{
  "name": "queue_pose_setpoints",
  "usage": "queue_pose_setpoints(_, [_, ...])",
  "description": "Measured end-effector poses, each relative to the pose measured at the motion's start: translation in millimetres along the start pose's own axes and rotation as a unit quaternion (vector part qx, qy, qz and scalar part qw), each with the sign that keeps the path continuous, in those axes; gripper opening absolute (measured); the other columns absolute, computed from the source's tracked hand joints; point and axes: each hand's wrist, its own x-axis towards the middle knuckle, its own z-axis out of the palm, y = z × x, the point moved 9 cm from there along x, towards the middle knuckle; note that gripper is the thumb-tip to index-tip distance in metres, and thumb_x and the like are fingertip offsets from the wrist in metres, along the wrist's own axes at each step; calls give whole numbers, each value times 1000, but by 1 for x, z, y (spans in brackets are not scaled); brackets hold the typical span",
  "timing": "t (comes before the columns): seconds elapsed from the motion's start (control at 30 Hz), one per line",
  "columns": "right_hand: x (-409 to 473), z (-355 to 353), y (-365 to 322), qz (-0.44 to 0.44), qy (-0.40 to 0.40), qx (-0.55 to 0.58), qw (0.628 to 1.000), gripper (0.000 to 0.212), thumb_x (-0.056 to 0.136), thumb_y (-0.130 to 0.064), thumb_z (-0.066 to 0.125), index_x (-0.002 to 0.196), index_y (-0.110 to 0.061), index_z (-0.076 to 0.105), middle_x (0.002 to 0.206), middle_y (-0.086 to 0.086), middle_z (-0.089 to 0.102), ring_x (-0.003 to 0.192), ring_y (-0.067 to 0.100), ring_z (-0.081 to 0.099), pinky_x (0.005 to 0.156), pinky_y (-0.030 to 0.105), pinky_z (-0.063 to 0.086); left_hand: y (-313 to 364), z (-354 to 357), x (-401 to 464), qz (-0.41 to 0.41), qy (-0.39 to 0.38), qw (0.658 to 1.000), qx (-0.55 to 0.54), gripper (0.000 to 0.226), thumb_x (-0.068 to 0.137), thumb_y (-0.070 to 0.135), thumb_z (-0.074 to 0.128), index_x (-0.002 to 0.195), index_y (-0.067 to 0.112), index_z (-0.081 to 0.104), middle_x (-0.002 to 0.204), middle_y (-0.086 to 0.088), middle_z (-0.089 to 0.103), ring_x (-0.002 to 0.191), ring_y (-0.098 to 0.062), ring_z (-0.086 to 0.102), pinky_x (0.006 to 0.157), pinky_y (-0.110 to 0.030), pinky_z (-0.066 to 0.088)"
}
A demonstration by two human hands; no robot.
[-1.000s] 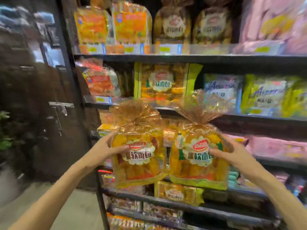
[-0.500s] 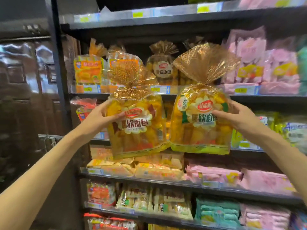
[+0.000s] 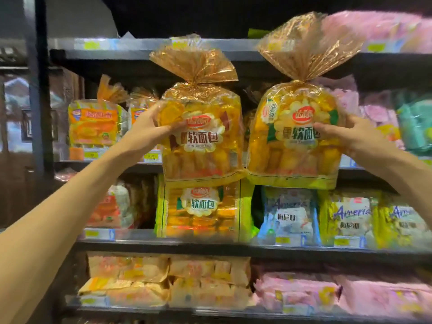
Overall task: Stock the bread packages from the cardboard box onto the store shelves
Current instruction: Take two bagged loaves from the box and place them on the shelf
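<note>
I hold up two yellow bread bags with gold twisted tops in front of the dark metal shelves. My left hand (image 3: 149, 127) grips the upper left side of the left bread bag (image 3: 203, 150). My right hand (image 3: 348, 132) grips the right side of the right bread bag (image 3: 294, 146). Both bags stand upright, side by side, level with the second shelf from the top (image 3: 105, 163). Their bottom edges touch. The cardboard box is out of view.
Orange bread bags (image 3: 93, 125) stand on that shelf at left, pink packs (image 3: 376, 113) at right. Below sit a flat yellow bread pack (image 3: 198, 211) and blue and green packs (image 3: 289, 216). The top shelf rail (image 3: 105, 45) carries price tags. A dark upright post (image 3: 38, 90) bounds the left side.
Both hands have raised the two bags from the lower shelves up to the second shelf from the top. The view has tilted upward and moved closer to the shelves.
</note>
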Motion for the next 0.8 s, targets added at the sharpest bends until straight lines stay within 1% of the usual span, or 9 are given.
queue_pose_setpoints(0.07, [8,-2,-4,-6,10,0,1000,77,52,-60,95,120,-32,73,124,0,77,113,21,74,91,41,62,2,-10,19,37,15,999,8,56,88,31,78,136,11,57,123,-7,72,109,-20,73,84,-38,63])
queue_pose_setpoints(0.1, [11,-2,-6,-8,14,3,1000,79,49,-63,96,119,-34,73,124,0,77,114,22,74,92,43,61,4,-15,27,57,24,998,10,58,88,33,79,136,10,56,126,-10,70,113,-23,71,86,-41,62])
queue_pose_setpoints(0.2, [18,-6,-6,-7,34,5,999,81,49,-66,95,121,-36,72,126,-2,76,115,23,73,98,52,57,16,-27,48,108,54,993,14,66,86,38,81,137,8,52,131,-15,66,117,-27,69,85,-48,62])
queue_pose_setpoints(0.3, [21,-9,-4,-10,54,0,998,82,47,-68,94,120,-36,72,125,-1,76,116,27,73,105,64,49,26,-26,65,148,73,986,4,66,87,28,82,135,-1,47,130,-22,63,116,-31,68,82,-45,62])
queue_pose_setpoints(0.4, [24,-8,-2,-14,57,-5,998,76,48,-70,93,116,-40,74,123,-3,77,115,25,73,107,62,49,31,-15,81,178,72,981,15,55,90,16,78,132,-2,45,127,-19,63,115,-24,68,84,-33,60])
queue_pose_setpoints(0.47, [26,-10,1,-17,59,-9,998,77,50,-69,93,119,-40,73,123,-3,77,115,23,73,107,59,50,23,-3,89,177,60,982,30,54,91,16,77,132,1,46,124,-14,63,112,-19,69,80,-28,60])
queue_pose_setpoints(0.57, [32,-18,9,-17,72,-25,997,86,53,-71,92,128,-35,69,125,-3,76,115,23,73,105,57,52,-6,16,101,143,36,987,57,56,89,23,79,133,4,50,123,-13,65,108,-16,69,80,-33,62])
queue_pose_setpoints(0.7, [37,-24,16,-14,73,-42,996,81,58,-69,89,128,-34,67,124,-5,76,115,22,73,104,55,53,-32,20,118,100,35,993,44,61,87,34,81,137,14,52,128,-7,67,115,-18,68,94,-43,60])
queue_pose_setpoints(0.8, [41,-24,17,-24,66,-42,997,71,68,-60,88,130,-31,67,125,-5,76,116,21,72,105,55,53,-36,19,133,83,26,994,59,68,84,37,83,141,17,51,133,-2,66,119,-14,66,101,-40,57])
